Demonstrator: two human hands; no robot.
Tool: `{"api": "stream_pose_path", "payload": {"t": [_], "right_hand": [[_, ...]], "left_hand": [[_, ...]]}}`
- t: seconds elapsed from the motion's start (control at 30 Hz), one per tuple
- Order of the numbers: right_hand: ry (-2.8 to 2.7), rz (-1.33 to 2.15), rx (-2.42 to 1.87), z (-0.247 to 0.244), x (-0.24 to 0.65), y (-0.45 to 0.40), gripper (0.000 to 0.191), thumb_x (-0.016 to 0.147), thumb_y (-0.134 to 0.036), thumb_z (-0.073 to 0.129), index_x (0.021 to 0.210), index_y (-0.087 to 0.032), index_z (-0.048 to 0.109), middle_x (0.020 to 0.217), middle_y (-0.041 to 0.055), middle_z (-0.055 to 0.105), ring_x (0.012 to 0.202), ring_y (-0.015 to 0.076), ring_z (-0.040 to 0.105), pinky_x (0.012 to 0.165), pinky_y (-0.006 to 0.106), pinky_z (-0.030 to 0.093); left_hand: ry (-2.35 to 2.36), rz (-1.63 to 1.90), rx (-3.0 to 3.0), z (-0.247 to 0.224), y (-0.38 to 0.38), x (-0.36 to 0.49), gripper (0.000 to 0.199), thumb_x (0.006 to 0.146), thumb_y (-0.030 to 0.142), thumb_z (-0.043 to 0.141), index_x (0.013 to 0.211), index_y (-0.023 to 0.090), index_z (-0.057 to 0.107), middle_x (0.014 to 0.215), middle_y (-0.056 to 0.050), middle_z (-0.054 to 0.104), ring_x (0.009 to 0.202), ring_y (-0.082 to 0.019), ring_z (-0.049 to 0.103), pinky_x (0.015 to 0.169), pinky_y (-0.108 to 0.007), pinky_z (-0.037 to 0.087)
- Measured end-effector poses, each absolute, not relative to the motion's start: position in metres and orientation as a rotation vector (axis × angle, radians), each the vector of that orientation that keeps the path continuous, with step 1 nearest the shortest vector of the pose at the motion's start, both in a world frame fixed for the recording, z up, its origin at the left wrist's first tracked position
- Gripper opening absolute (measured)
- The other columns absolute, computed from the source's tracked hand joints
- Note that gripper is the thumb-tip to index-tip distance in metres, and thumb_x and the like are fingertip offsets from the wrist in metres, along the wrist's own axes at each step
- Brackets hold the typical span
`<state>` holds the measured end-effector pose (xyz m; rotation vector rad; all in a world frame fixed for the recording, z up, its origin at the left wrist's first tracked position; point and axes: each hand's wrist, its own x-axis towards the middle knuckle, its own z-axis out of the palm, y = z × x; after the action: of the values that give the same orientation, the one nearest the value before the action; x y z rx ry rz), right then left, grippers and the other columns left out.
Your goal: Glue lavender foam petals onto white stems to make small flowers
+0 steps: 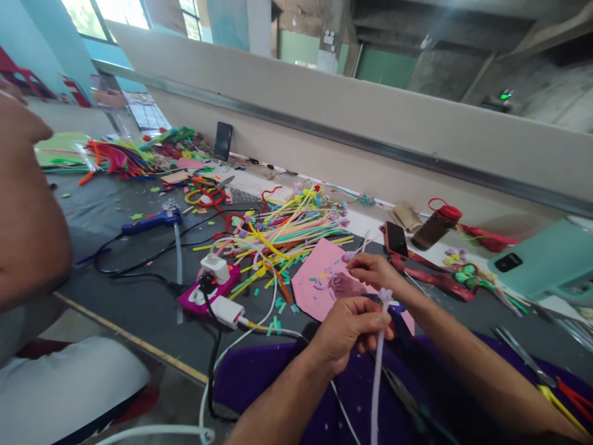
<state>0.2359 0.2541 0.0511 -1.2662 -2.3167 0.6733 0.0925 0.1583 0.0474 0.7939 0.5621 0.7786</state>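
My left hand (354, 324) is closed on a lilac pipe-cleaner flower (384, 295), pinching its stem just below the small head. The fuzzy stem hangs down toward my lap. My right hand (377, 272) reaches over a pink sheet (308, 272), its fingertips drawn together; whatever they may hold is too small to make out. Beside those fingertips lies another small lilac flower (348, 256). Small lilac and green snippets are scattered on the sheet. A dark blue object (397, 312) with a small red light is partly hidden behind my hands.
Finished-looking pipe-cleaner stems (296, 228) are heaped mid-table. A magenta power strip (189, 300) with plugs and cables sits left, near a blue glue gun (151, 222). A phone (396, 238), bottle (435, 225) and scissors (528, 358) are right. A person's arm (30, 204) is at left.
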Motion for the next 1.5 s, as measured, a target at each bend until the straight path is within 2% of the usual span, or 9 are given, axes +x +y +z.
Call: {"api": "stream_pose_path", "payload": {"t": [0.13,0.23,0.37,0.53,0.83,0.97,1.03,1.2,1.5], "right_hand": [[-2.193,0.790,-1.318,0.071,0.264,0.223,0.019,0.082,-0.028,0.048,0.077,-0.013,0.059,0.061,-0.0019,0.054,0.050,0.0089,0.047,0.045,0.018,0.036],[-2.082,0.947,-1.311,0.086,0.279,0.194,0.015,0.080,-0.024,0.052,0.070,-0.014,0.057,0.063,-0.0023,0.050,0.052,0.0079,0.044,0.047,0.018,0.035],[-2.136,0.929,-1.244,0.097,0.282,0.167,0.012,0.078,-0.018,0.055,0.067,-0.014,0.058,0.065,-0.0014,0.052,0.058,0.0092,0.046,0.054,0.020,0.036],[-2.139,0.886,-1.194,0.093,0.276,0.163,0.010,0.078,-0.014,0.053,0.070,-0.015,0.059,0.066,-0.0019,0.054,0.057,0.0085,0.047,0.053,0.019,0.035],[-2.142,0.725,-1.240,0.078,0.277,0.168,0.011,0.075,-0.018,0.056,0.066,-0.016,0.062,0.063,-0.0005,0.059,0.055,0.0098,0.050,0.050,0.020,0.034],[-2.042,0.732,-1.277,0.076,0.275,0.168,0.010,0.074,-0.021,0.059,0.067,-0.017,0.064,0.062,0.0000,0.060,0.055,0.0105,0.050,0.050,0.020,0.034],[-1.961,0.839,-1.286,0.075,0.275,0.168,0.011,0.073,-0.024,0.061,0.066,-0.016,0.063,0.057,-0.0011,0.057,0.051,0.0096,0.048,0.046,0.020,0.033],[-1.696,1.420,-1.186,0.071,0.277,0.174,0.012,0.073,-0.026,0.058,0.070,-0.015,0.060,0.055,-0.0034,0.052,0.044,0.0073,0.045,0.041,0.018,0.035],[-1.388,1.854,-1.013,0.055,0.283,0.183,0.021,0.067,-0.031,0.067,0.074,-0.013,0.061,0.047,-0.0040,0.056,0.038,0.0058,0.047,0.038,0.016,0.036]], "left_hand": [[0.649,0.851,0.788,0.045,0.164,0.092,0.026,0.068,0.036,0.065,0.061,0.013,0.059,0.044,0.004,0.054,0.032,-0.002,0.037,0.033,-0.016,0.021],[0.693,0.871,0.785,0.041,0.167,0.094,0.028,0.068,0.039,0.065,0.061,0.013,0.060,0.038,0.005,0.048,0.031,-0.003,0.036,0.033,-0.016,0.020],[0.717,0.877,0.796,0.037,0.167,0.100,0.026,0.068,0.038,0.066,0.064,0.012,0.062,0.040,0.005,0.048,0.032,-0.002,0.035,0.032,-0.015,0.021],[0.784,0.827,0.816,0.035,0.166,0.107,0.025,0.067,0.036,0.067,0.061,0.012,0.062,0.038,0.005,0.046,0.031,-0.002,0.034,0.032,-0.014,0.019],[0.872,0.850,0.884,0.036,0.167,0.110,0.022,0.066,0.034,0.068,0.064,0.013,0.061,0.049,0.002,0.056,0.034,-0.003,0.040,0.032,-0.013,0.024],[0.837,0.838,0.927,0.036,0.167,0.110,0.025,0.070,0.036,0.065,0.063,0.013,0.059,0.047,0.003,0.053,0.035,-0.003,0.040,0.032,-0.013,0.026],[0.827,0.844,0.924,0.036,0.167,0.109,0.025,0.071,0.036,0.063,0.063,0.013,0.057,0.049,0.003,0.053,0.035,-0.002,0.040,0.032,-0.013,0.026],[0.830,0.849,0.942,0.037,0.166,0.109,0.028,0.073,0.039,0.061,0.063,0.013,0.056,0.048,0.004,0.051,0.036,-0.002,0.040,0.033,-0.013,0.026],[0.820,0.837,0.937,0.038,0.165,0.107,0.026,0.073,0.038,0.061,0.066,0.014,0.054,0.053,0.004,0.052,0.036,-0.002,0.039,0.034,-0.013,0.027]]}}
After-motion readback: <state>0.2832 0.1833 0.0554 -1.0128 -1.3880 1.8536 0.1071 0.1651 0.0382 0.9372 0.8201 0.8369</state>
